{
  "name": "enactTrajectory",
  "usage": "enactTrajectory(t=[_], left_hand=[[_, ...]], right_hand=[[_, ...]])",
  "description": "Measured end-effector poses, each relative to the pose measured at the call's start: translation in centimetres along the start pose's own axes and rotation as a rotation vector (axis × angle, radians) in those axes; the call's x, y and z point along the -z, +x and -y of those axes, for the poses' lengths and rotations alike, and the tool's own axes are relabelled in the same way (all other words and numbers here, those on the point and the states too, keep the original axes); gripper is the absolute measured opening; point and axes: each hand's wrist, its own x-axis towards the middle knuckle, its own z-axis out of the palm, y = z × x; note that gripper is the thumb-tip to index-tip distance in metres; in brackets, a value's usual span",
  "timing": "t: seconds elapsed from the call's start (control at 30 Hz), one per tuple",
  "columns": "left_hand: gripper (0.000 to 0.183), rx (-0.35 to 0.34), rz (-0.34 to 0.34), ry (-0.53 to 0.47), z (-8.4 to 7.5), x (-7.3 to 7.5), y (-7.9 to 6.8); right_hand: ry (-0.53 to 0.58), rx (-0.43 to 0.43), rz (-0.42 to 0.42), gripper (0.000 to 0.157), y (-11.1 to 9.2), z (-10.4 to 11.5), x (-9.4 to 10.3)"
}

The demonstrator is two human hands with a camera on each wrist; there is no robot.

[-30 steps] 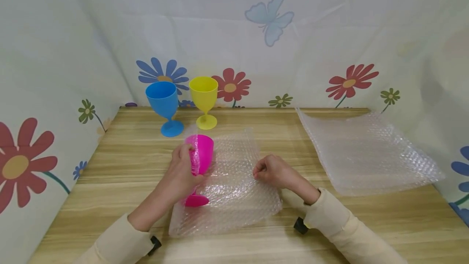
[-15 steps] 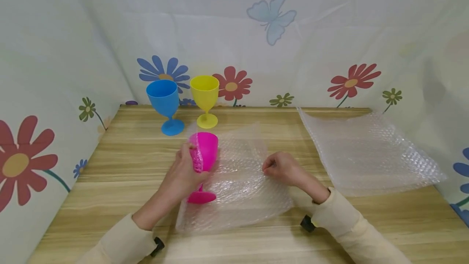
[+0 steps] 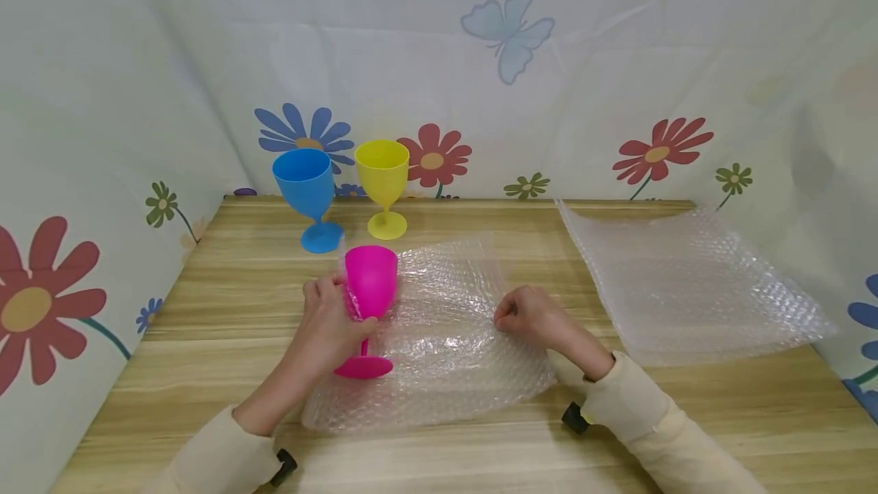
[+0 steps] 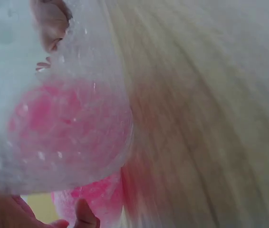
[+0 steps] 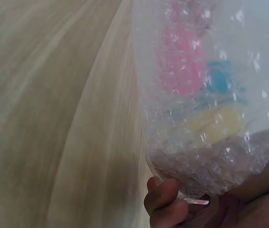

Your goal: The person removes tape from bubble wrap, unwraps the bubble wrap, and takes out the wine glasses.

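Observation:
A pink plastic goblet (image 3: 373, 280) lies on a sheet of clear bubble wrap (image 3: 446, 380) in the head view, its bowl facing away and its foot toward me. My left hand (image 3: 331, 326) grips the goblet from its left side, together with the wrap's left edge. In the left wrist view the goblet's pink foot (image 4: 72, 128) shows blurred through the plastic. My right hand (image 3: 535, 319) pinches the right edge of the same sheet. The right wrist view shows those fingers (image 5: 165, 197) at the bubble wrap's edge, and the goblets appear as colours through it.
Behind the sheet a blue goblet (image 3: 309, 189) and a yellow goblet (image 3: 384, 178) stand upright. A second bubble wrap sheet (image 3: 679, 288) lies on the right of the wooden table (image 3: 185, 341). Flower-printed cloth (image 3: 617, 59) encloses the back and sides.
My right hand has moved a little to the right with the sheet's edge. The goblet and my left hand shifted right, then back left; less wrap now covers the bowl.

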Motion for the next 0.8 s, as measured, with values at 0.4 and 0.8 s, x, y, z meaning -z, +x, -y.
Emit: enactTrajectory(t=[0.4,0.8], left_hand=[[0.086,-0.085,0.040,0.091,0.3,1.3,-0.7],[0.096,-0.160,-0.059,0.282,1.5,2.1,-0.8]], right_hand=[[-0.010,0.038,-0.005,0.007,0.0,-0.3,-0.2],[-0.010,0.011,0.002,0.010,0.0,-0.3,-0.5]])
